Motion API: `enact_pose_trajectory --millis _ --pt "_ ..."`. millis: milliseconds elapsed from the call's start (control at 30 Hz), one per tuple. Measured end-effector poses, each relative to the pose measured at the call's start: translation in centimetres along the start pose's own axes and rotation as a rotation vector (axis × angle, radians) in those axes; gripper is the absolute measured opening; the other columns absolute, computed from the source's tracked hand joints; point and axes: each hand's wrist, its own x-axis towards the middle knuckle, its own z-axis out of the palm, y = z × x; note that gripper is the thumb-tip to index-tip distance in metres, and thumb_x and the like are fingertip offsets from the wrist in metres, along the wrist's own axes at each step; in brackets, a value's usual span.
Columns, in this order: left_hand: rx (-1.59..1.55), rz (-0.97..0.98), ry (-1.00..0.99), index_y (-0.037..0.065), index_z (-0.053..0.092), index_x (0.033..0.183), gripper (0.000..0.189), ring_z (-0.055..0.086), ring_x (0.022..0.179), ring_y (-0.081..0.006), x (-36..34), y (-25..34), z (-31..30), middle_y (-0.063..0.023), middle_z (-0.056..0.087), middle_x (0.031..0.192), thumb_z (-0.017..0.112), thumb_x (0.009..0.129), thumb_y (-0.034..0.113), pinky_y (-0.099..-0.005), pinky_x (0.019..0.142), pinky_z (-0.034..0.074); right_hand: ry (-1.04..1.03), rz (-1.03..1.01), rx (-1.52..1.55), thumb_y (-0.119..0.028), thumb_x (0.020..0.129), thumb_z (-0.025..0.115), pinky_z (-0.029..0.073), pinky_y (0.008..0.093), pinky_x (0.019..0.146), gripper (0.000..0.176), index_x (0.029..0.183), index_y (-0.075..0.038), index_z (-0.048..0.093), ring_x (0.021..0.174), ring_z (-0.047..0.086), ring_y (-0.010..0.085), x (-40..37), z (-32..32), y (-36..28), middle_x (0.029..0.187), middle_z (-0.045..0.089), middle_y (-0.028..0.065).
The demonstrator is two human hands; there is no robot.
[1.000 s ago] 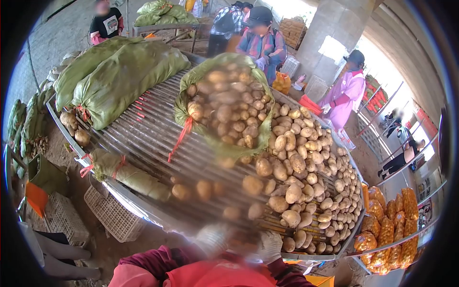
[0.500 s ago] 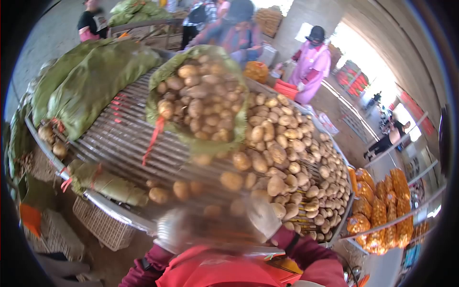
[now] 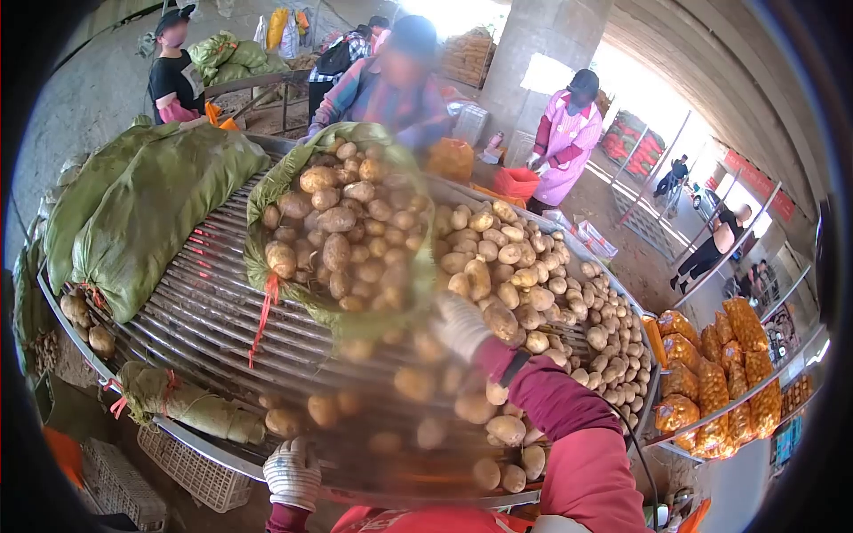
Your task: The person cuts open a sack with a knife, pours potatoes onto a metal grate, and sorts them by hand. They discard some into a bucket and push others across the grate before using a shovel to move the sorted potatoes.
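Note:
A green mesh sack (image 3: 251, 266) full of potatoes (image 3: 336, 220) lies tilted on a slatted metal table (image 3: 191, 315), its mouth facing me. My right hand (image 3: 462, 327), in a pale knit glove, reaches forward with its fingers stretched out beside the sack's lower right edge, among loose potatoes (image 3: 524, 298). My left hand (image 3: 293, 473), in a striped white glove, lies over the table's front rim with its fingers lying forward, close to a few loose potatoes (image 3: 283, 422). A hazy smear blurs the middle of the view.
Other green sacks (image 3: 151, 213) lie on the left. A rolled sack (image 3: 191, 404) rests along the front rim, above a plastic crate (image 3: 195, 466). Orange net bags of potatoes (image 3: 711, 377) stand at right. One person (image 3: 382, 98) works behind the sack, another (image 3: 569, 142) beside a red bucket (image 3: 515, 184).
My right hand has moved forward and up to the sack's lower right edge. My left hand has moved down and left onto the front rim. Potatoes now show where my hands were.

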Motion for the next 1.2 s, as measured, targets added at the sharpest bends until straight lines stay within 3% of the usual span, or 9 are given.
enact_pose_trajectory --millis 200,367,467,533,700,1000,1033,1100,1200 --pt "0.006 -0.009 0.046 0.008 0.063 0.089 0.017 0.064 0.078 -0.0360 0.1 -0.5 0.2 -0.0145 0.066 0.081 0.068 0.076 0.018 -0.0484 0.069 0.051 0.232 0.010 0.007 -0.019 0.081 0.064 0.049 0.0488 0.089 0.043 0.121 -0.006 0.055 0.103 0.061 0.0415 2.2 0.8 6.1 0.109 0.064 0.0236" --pt "-0.012 0.002 0.070 0.007 0.064 0.088 0.016 0.064 0.075 -0.0358 -0.1 0.2 -0.4 -0.0149 0.065 0.079 0.067 0.077 0.017 -0.0473 0.067 0.051 0.009 0.023 -0.135 -0.020 0.081 0.071 0.047 0.0474 0.095 0.056 0.131 -0.007 0.051 0.112 0.058 0.0404 3.0 2.7 2.7 0.116 0.064 0.0216" --pt "-0.002 -0.017 0.067 0.007 0.063 0.088 0.015 0.064 0.075 -0.0358 0.0 0.3 -0.7 -0.0150 0.065 0.079 0.068 0.077 0.017 -0.0473 0.067 0.051 0.159 -0.167 -0.054 -0.024 0.081 0.071 0.050 0.0478 0.089 0.055 0.129 -0.004 0.053 0.103 0.061 0.0421 3.9 3.9 0.3 0.109 0.065 0.0244" --pt "-0.005 -0.016 0.084 0.007 0.063 0.087 0.014 0.063 0.075 -0.0359 -0.1 0.5 -0.7 -0.0151 0.065 0.079 0.068 0.078 0.016 -0.0473 0.066 0.050 -0.029 -0.044 -0.010 -0.020 0.082 0.070 0.049 0.0484 0.090 0.060 0.137 -0.012 0.050 0.104 0.061 0.0420 4.6 3.1 -2.0 0.109 0.066 0.0231" --pt "-0.038 -0.023 0.131 0.007 0.065 0.088 0.012 0.063 0.075 -0.0364 0.0 0.3 -0.3 -0.0154 0.064 0.079 0.068 0.079 0.014 -0.0468 0.067 0.050 -0.022 -0.157 -0.093 -0.021 0.082 0.070 0.051 0.0483 0.088 0.066 0.141 -0.008 0.042 0.099 0.063 0.0432 6.3 4.9 -1.8 0.120 0.061 0.0251" --pt "-0.042 -0.016 0.129 0.006 0.067 0.091 0.015 0.063 0.077 -0.0369 0.0 0.1 0.0 -0.0157 0.065 0.080 0.069 0.079 0.015 -0.0473 0.069 0.050 -0.014 0.123 -0.505 -0.037 0.083 0.070 0.032 0.0589 0.110 0.073 0.143 -0.009 0.040 0.136 0.039 0.0397 5.3 5.7 1.2 0.149 0.040 0.0185" --pt "-0.041 -0.021 0.118 0.006 0.067 0.091 0.015 0.063 0.077 -0.0370 -0.1 0.1 -0.1 -0.0158 0.065 0.080 0.069 0.079 0.015 -0.0473 0.070 0.050 0.116 0.044 -0.582 -0.038 0.087 0.066 0.028 0.0601 0.112 0.064 0.139 -0.008 0.045 0.130 0.048 0.0357 4.9 6.3 2.5 0.142 0.049 0.0181" --pt "-0.041 -0.033 0.097 0.006 0.067 0.091 0.015 0.063 0.077 -0.0370 0.0 0.3 -0.4 -0.0159 0.065 0.081 0.069 0.079 0.016 -0.0474 0.070 0.050 -0.188 0.096 -0.557 -0.038 0.089 0.063 0.028 0.0602 0.112 0.057 0.136 -0.009 0.049 0.124 0.055 0.0328 5.6 7.3 3.7 0.135 0.057 0.0167" --pt "-0.011 -0.031 0.108 0.006 0.067 0.092 0.017 0.063 0.077 -0.0372 -0.1 0.3 -0.2 -0.0162 0.066 0.081 0.069 0.079 0.017 -0.0476 0.070 0.051 -0.323 0.088 -0.550 -0.046 0.093 0.057 0.030 0.0556 0.112 0.054 0.134 -0.012 0.054 0.114 0.061 0.0278 4.6 7.1 2.8 0.122 0.067 0.0099"
